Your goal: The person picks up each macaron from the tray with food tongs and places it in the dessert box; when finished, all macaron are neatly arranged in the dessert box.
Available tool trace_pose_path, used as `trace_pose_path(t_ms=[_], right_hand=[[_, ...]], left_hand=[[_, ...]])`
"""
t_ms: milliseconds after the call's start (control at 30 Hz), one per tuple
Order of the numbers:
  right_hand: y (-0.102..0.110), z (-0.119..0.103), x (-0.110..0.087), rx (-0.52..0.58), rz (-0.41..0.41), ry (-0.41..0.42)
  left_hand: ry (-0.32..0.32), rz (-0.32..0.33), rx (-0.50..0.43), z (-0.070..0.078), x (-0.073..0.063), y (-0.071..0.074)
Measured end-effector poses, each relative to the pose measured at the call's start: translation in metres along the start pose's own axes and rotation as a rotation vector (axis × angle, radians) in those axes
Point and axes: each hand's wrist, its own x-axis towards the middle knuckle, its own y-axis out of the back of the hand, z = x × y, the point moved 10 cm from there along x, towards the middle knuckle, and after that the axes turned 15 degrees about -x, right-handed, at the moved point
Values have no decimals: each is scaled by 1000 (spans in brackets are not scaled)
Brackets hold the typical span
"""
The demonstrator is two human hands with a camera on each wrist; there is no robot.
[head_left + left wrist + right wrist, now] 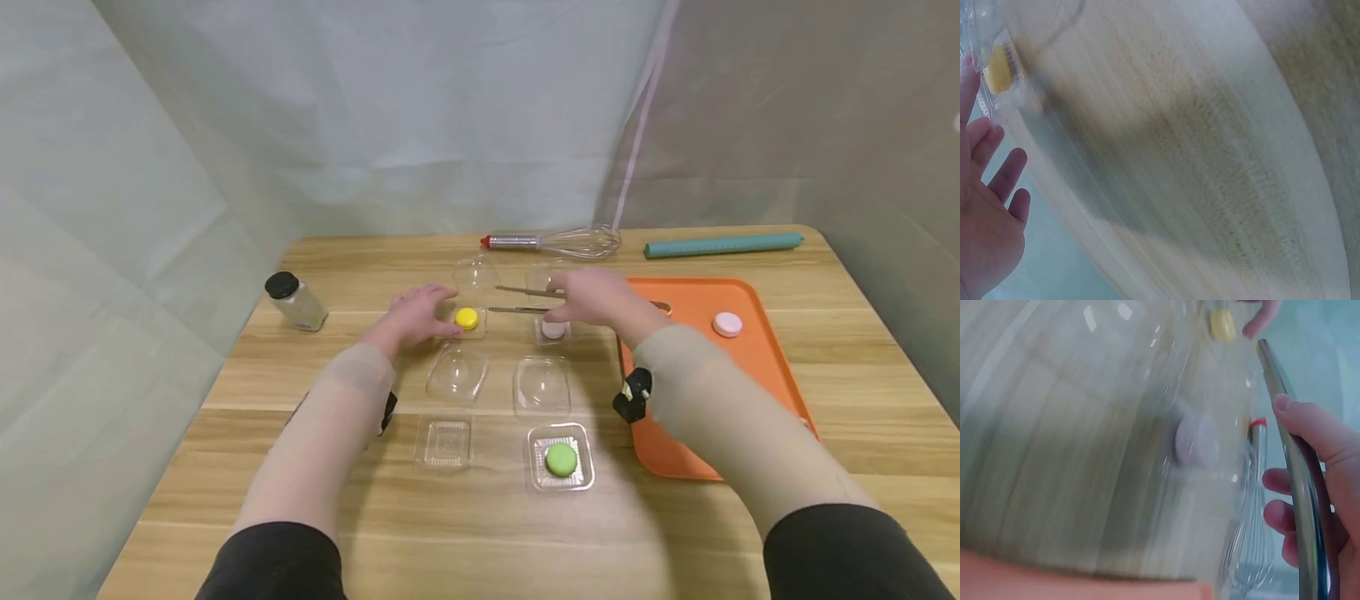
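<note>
My left hand (416,317) is beside a yellow macaron (466,318) in a clear plastic box base, its fingers extended at the base's edge. In the left wrist view the fingers are spread, partly behind clear plastic. Metal tongs (525,310) are gripped in my right hand (596,298), their two arms apart, tips pointing left towards the yellow macaron with nothing between them. Below the right hand a pale lilac macaron (553,328) sits in another clear base. Nearer me, a green macaron (561,459) lies in a clear box base (585,482).
A pink macaron (727,324) lies on the orange tray (667,458) at right, partly hidden by my forearm. Clear lids (457,371) and a base (447,443) stand mid-table. A whisk (577,242), teal rod (723,245) and black-capped jar (300,307) lie around the edges.
</note>
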Motion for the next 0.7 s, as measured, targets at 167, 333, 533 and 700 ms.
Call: trace_pose_path(t_ms=[167, 333, 533, 700], right_hand=[[-3, 20, -19, 38, 61, 9], [-11, 50, -41, 98, 42, -32], [-16, 90, -73, 152, 29, -109], [-17, 118, -98, 154, 41, -167]], left_hand=[[0, -7, 4, -1, 1, -1], [7, -23, 4, -2, 1, 0], [8, -36, -13, -1, 2, 0], [8, -30, -12, -2, 1, 0]])
